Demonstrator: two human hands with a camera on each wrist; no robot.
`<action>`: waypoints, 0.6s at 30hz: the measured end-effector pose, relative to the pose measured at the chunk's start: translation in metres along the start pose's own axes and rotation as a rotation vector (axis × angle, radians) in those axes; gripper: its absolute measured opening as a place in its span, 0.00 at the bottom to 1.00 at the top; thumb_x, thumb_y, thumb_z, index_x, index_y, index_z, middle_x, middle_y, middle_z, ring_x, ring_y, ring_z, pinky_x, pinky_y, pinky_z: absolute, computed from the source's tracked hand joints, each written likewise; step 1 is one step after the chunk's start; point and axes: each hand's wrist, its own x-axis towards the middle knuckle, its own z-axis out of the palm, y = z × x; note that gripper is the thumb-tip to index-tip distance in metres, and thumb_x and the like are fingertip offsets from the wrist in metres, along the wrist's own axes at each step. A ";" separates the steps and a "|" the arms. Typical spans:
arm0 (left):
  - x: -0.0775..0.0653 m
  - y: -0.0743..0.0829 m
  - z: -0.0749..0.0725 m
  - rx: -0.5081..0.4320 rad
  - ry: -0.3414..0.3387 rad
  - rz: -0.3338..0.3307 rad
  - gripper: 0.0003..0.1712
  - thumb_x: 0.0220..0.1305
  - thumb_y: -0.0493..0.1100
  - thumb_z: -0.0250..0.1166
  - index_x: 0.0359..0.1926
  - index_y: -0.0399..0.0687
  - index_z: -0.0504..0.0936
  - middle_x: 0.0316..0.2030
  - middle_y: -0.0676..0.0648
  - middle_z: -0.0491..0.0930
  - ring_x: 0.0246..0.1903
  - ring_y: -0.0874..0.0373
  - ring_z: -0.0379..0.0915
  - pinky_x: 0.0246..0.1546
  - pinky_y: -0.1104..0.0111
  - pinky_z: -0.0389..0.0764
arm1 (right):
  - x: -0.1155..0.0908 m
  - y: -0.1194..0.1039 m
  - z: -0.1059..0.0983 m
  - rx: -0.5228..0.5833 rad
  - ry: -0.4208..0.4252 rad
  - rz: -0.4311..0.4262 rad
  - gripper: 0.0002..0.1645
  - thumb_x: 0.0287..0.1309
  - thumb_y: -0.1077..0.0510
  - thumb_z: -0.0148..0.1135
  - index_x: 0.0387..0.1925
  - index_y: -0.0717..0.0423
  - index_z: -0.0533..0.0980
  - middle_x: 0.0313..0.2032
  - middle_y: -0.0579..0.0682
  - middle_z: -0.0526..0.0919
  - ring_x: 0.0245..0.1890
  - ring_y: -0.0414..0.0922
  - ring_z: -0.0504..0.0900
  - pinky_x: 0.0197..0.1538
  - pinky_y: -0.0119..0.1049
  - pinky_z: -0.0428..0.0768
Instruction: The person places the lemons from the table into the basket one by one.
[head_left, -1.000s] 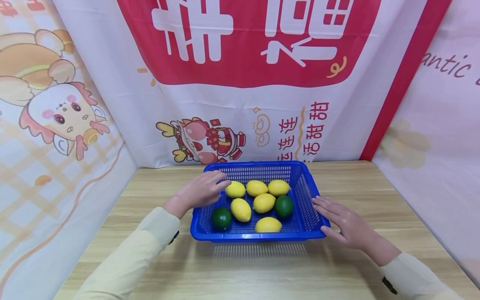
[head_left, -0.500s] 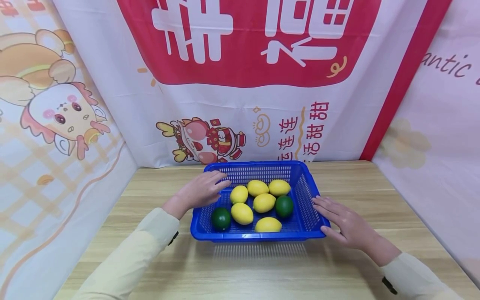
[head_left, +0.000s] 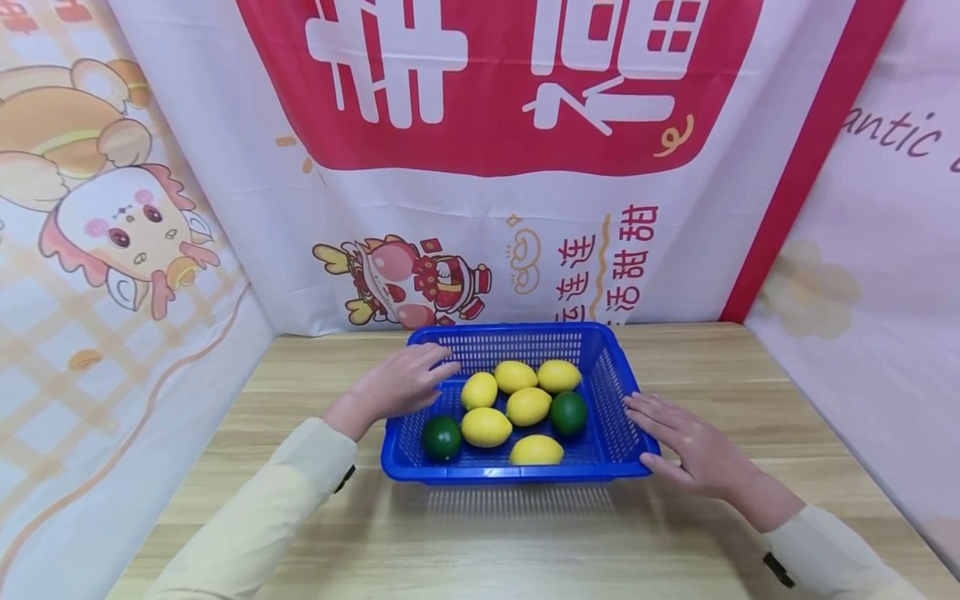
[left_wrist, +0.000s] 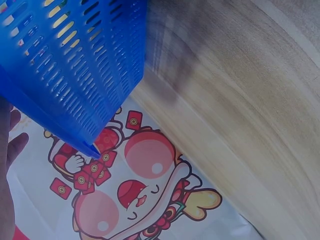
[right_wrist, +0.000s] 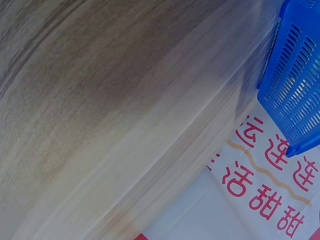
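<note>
A blue plastic basket (head_left: 517, 473) with slotted walls stands on the wooden table. Several yellow lemons (head_left: 528, 406) lie in it, along with two glossy, round, dark green fruits (head_left: 442, 437). My left hand (head_left: 397, 382) reaches over the basket's left rim, its fingers loosely bent and holding no fruit; the nearest lemon (head_left: 479, 391) lies just right of the fingertips. On the other side, my right hand (head_left: 693, 446) rests against the right rim with fairly straight fingers. Part of the left hand shows at the edge of the left wrist view, beside the slotted basket wall (left_wrist: 75, 75).
The wooden table (head_left: 510, 550) extends around the basket. A printed white and red cloth (head_left: 480, 200) hangs right behind the table's back edge, and patterned cloths (head_left: 862, 275) flank both sides.
The lemon by my left fingertips has rolled slightly toward me and right, away from them. The lemon in front of it has turned and shifted a little. Both hands stay nearly in place.
</note>
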 end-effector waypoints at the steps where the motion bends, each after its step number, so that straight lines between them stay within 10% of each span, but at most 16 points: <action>1: 0.000 0.000 0.000 -0.001 0.001 -0.002 0.27 0.58 0.46 0.71 0.58 0.46 0.76 0.54 0.40 0.78 0.54 0.47 0.74 0.54 0.55 0.77 | 0.000 0.000 0.000 0.003 -0.005 0.000 0.33 0.64 0.45 0.58 0.61 0.64 0.73 0.63 0.58 0.72 0.65 0.56 0.68 0.71 0.29 0.49; 18: -0.011 0.001 -0.005 -0.048 0.083 -0.036 0.27 0.56 0.46 0.73 0.56 0.44 0.78 0.53 0.40 0.79 0.52 0.48 0.76 0.53 0.56 0.78 | 0.004 -0.002 -0.004 -0.008 0.044 -0.052 0.34 0.68 0.42 0.53 0.60 0.65 0.74 0.62 0.59 0.74 0.62 0.58 0.71 0.72 0.30 0.50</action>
